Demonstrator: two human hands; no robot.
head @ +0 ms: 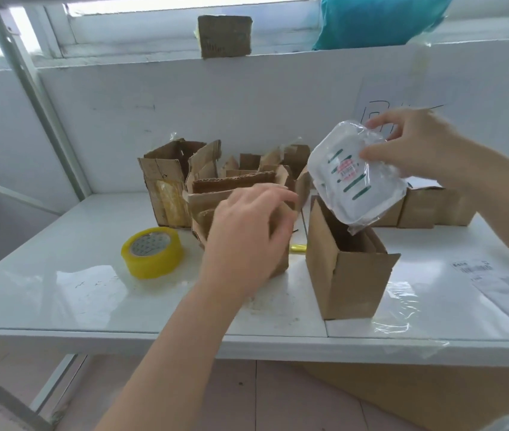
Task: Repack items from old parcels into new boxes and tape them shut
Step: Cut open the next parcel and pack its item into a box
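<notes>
Right hand (408, 150) grips the plastic-wrapped container (355, 178), tilted over the open new box (349, 275), likely to slide it in; left hand (247, 234), fingers relaxed, rests on the torn old parcel (216, 188)

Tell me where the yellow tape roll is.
In the head view the yellow tape roll lies on the white table, left of the left hand and before the torn boxes.

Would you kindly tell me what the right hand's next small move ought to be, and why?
Probably lower the wrapped packet into the open box. The right hand grips it tilted, its lower corner at the box's mouth, and the flaps are open.
</notes>
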